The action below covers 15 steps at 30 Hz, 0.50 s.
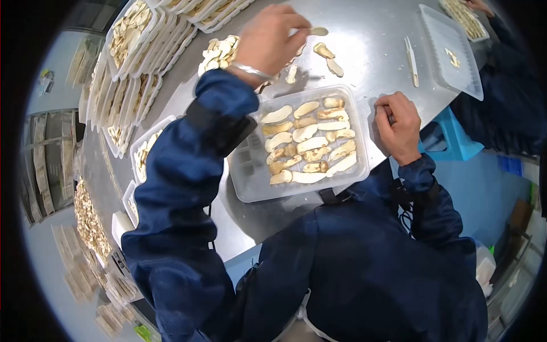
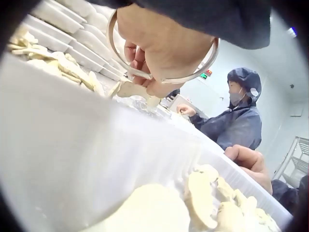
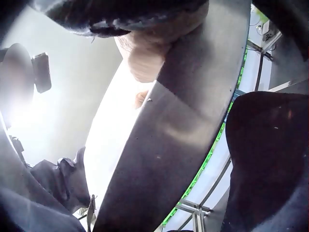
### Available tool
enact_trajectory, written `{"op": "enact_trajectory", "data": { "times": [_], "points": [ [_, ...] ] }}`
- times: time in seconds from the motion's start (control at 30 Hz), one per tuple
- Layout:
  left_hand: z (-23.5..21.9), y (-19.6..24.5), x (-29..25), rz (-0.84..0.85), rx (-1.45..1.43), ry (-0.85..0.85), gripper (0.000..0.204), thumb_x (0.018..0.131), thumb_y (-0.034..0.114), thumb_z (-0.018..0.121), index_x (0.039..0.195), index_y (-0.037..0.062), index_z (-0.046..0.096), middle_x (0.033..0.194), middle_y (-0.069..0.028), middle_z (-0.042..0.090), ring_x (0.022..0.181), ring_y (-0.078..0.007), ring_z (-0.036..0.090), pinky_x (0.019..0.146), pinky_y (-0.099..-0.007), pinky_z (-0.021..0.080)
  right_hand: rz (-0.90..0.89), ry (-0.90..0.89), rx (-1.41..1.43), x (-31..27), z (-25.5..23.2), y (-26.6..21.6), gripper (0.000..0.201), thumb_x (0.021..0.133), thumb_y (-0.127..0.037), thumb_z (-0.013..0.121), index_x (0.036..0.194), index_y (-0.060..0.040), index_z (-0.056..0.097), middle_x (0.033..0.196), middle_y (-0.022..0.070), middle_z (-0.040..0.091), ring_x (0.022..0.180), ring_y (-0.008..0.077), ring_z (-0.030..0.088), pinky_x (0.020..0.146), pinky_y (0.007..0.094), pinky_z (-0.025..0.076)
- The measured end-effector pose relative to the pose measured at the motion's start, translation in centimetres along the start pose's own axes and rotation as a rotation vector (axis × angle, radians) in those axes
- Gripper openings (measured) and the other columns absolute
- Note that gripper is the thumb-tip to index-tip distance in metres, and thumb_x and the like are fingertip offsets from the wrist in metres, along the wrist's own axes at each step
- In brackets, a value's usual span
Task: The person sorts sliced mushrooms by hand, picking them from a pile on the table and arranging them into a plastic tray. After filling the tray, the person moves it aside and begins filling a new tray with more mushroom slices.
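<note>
Left hand [image 1: 272, 35] fingers pinch a mushroom slice [image 1: 318, 31] over the far bench [image 1: 370, 34]; keep the pinch light, lay it flat in the tray [image 1: 242, 171]; right hand [image 1: 399, 126] fingers curled at the tray's right edge.

A tray [image 1: 245, 182] of slices [image 1: 307, 142] sits on the table [image 1: 370, 45]; a loose pile [image 1: 219, 51] lies behind it, stacked trays [image 1: 142, 51] at left.

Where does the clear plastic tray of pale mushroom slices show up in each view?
Head: the clear plastic tray of pale mushroom slices sits at centre, between the left hand and right hand.
Left wrist: its near wall fills the lower frame.
Right wrist: not in view.
Shared landmark: the steel table, also in the right wrist view.
</note>
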<state>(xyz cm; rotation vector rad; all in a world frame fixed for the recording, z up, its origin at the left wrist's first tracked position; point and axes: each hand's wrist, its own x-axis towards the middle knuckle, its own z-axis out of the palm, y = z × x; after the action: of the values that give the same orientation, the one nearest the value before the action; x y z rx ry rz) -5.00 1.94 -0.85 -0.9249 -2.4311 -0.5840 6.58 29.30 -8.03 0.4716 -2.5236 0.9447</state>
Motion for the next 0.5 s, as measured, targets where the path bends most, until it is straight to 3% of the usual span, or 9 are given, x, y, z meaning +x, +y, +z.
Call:
{"op": "enact_trajectory", "data": {
  "times": [0.07,0.2,0.3,0.4,0.5],
  "points": [
    [-4.8,0.6,-1.2,-0.108,-0.096,-0.211,0.013,0.089,0.011,0.068,0.097,0.0011,0.072,0.089,-0.0106,0.07,0.076,-0.0261,0.066,0.072,-0.0348,0.051,-0.004,0.003,0.002,0.0,-0.1,0.0,0.007,0.08,0.0,0.065,0.084,-0.005,0.061,0.074,0.0083,0.055,0.068,0.0279,0.054,0.066,0.0389,0.041],
    [-10.3,1.9,-7.4,-0.363,-0.139,-0.449,0.011,0.089,0.004,0.067,0.097,-0.0006,0.072,0.083,-0.0099,0.068,0.071,-0.0194,0.063,0.069,-0.0317,0.049,-0.005,-0.002,-0.01,0.0,0.0,0.1,0.007,0.08,0.0,0.065,0.084,-0.0049,0.061,0.074,0.0078,0.055,0.067,0.027,0.054,0.066,0.0384,0.041],
    [-10.1,2.3,-12.0,-0.441,-0.204,-0.443,0.015,0.084,-0.005,0.067,0.097,0.0003,0.072,0.078,-0.0091,0.063,0.069,-0.018,0.06,0.065,-0.0309,0.048,-0.006,-0.001,0.004,0.0,0.1,0.1,0.007,0.08,0.0,0.064,0.084,-0.0046,0.061,0.074,0.0077,0.055,0.066,0.0266,0.054,0.066,0.038,0.041],
    [-9.1,2.8,-13.5,-0.483,-0.199,-0.394,0.015,0.085,-0.005,0.067,0.098,0.0002,0.072,0.081,-0.009,0.064,0.071,-0.0193,0.061,0.066,-0.0314,0.048,-0.014,-0.006,0.021,0.0,0.0,0.0,0.006,0.08,0.0,0.064,0.084,-0.004,0.061,0.075,0.0082,0.056,0.067,0.0265,0.055,0.066,0.0379,0.041],
    [-7.9,2.7,-14.1,-0.415,-0.112,-0.345,0.015,0.084,-0.002,0.069,0.098,0.0016,0.072,0.084,-0.0094,0.065,0.077,-0.0233,0.061,0.067,-0.0335,0.05,-0.019,-0.014,0.006,0.0,0.0,0.1,0.006,0.081,0.0,0.064,0.084,-0.0035,0.061,0.075,0.0087,0.056,0.067,0.0264,0.055,0.066,0.038,0.041]
  ]
}}
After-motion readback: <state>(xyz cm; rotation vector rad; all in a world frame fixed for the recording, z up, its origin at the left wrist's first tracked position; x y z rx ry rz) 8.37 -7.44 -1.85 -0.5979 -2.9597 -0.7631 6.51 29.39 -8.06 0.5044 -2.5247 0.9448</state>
